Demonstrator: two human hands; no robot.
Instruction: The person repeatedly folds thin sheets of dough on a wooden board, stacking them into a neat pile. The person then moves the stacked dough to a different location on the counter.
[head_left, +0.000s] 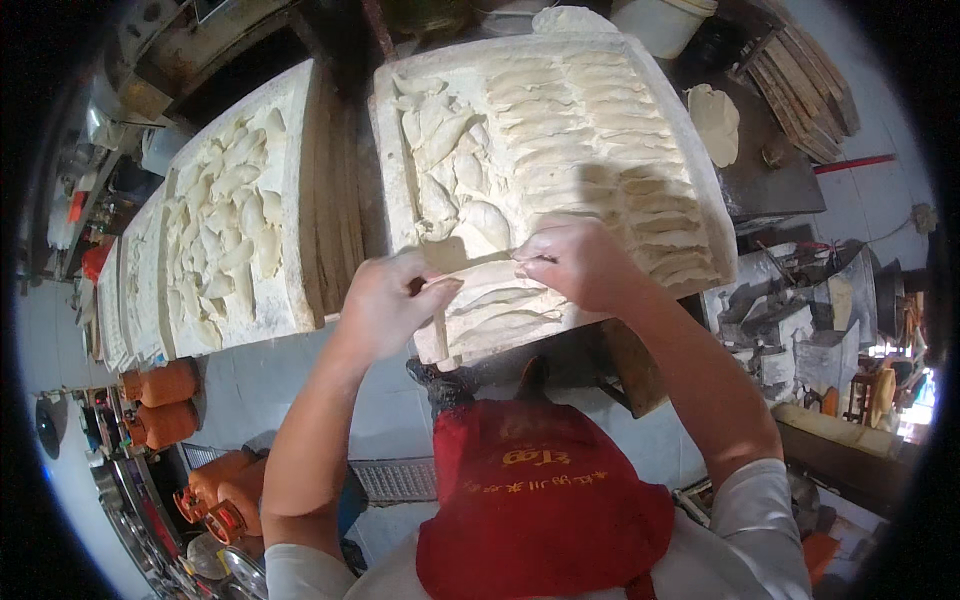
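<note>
A thin strip of pale dough (484, 274) is stretched between my two hands, just above the front of a floured wooden tray (679, 105). The fingers and thumb of my left hand (391, 301) pinch one end, while my right hand (581, 262) grips the other. Close below the held strip lie several dough strips (510, 325) side by side. Further back, two columns of long flattened dough strips (551, 136) fill the tray's middle and right. Loose, irregular dough pieces (444, 142) are heaped along its left side.
To the left, another floured tray (289, 296) bearing dough pieces (225, 217) tops a stack. Orange gas cylinders (166, 409) stand on the floor at left. A dark table (776, 184) at right holds a flat dough piece (712, 126). A white bucket (664, 26) stands behind.
</note>
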